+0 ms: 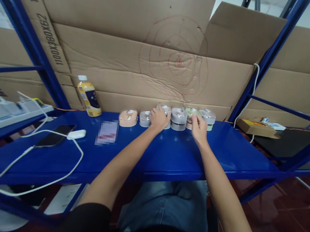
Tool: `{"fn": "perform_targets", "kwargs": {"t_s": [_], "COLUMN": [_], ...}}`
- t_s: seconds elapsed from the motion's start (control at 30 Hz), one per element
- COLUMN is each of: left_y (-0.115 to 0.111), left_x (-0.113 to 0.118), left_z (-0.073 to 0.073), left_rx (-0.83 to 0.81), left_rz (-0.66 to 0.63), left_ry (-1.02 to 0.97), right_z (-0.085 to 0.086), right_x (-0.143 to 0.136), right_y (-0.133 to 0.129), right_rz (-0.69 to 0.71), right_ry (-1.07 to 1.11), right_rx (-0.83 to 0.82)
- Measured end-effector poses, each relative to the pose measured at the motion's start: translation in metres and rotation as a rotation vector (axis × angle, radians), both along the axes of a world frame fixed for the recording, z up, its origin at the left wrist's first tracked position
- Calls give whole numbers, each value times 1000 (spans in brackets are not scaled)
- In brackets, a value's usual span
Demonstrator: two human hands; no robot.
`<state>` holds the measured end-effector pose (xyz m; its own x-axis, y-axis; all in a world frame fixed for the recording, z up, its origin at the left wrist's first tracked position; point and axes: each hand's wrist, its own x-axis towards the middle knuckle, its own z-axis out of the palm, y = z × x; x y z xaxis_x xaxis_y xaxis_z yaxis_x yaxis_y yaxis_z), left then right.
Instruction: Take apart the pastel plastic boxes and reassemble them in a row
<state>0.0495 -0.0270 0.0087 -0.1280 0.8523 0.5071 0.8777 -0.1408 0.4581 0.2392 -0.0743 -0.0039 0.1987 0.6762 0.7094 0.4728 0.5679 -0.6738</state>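
Note:
Several small rounded cases with clear lids line the back of the blue shelf. A single peach case (128, 118) stands at the left end, beside a low grey case (144, 118). My left hand (159, 118) has its fingers around a stacked clear-lidded case (168, 112). Grey cases (179, 115) stand two high between my hands. On the right, my right hand (198, 128) touches the front of a stack topped by a green case (191, 112); its fingertips are partly hidden. Another stack with a pale grey top case (207, 116) stands at the right end.
A yellow bottle (90, 97) stands at the back left near a blurred card (107, 132). A phone (55, 135) with a white cable lies farther left, by a power strip (7, 118). Cardboard (116, 64) backs the shelf (166, 160); an open box (258, 128) sits right.

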Motion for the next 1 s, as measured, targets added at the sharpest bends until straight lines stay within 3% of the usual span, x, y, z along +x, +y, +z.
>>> {"fn": "perform_targets", "kwargs": {"t_s": [0.1, 0.2, 0.33, 0.4, 0.47, 0.6, 0.67, 0.77, 0.87, 1.0], "left_y": [0, 7, 23, 30, 36, 41, 38, 18, -15, -58], "left_x": [-27, -69, -124, -142, -152, -153, -150, -146, -137, -105], "left_z": [8, 14, 13, 8, 1, -12, -9, 7, 25, 25], "left_rx": [37, 19, -293, -479, -536, -456, -353, -144, -22, 69], "left_rz": [19, 195, 426, 466, 421, 392, 439, 472, 285, -336], "left_ry": [35, 110, 161, 172, 175, 144, 108, 38, 23, 113], "right_z": [-1, -3, -4, -4, -4, -5, -5, -2, 0, 0], "right_x": [0, 0, -1, -2, -2, -1, -1, -3, -6, -10], "right_y": [1, 2, 3, 3, 3, 3, 2, 0, -5, -12], "right_rz": [3, 5, 9, 10, 13, 17, 17, 17, 48, 247], "right_ry": [-5, -16, -41, -42, -37, -35, -35, -18, -12, -156], "right_rx": [-14, 10, 28, 23, 17, 3, 1, 7, -5, 1]}}
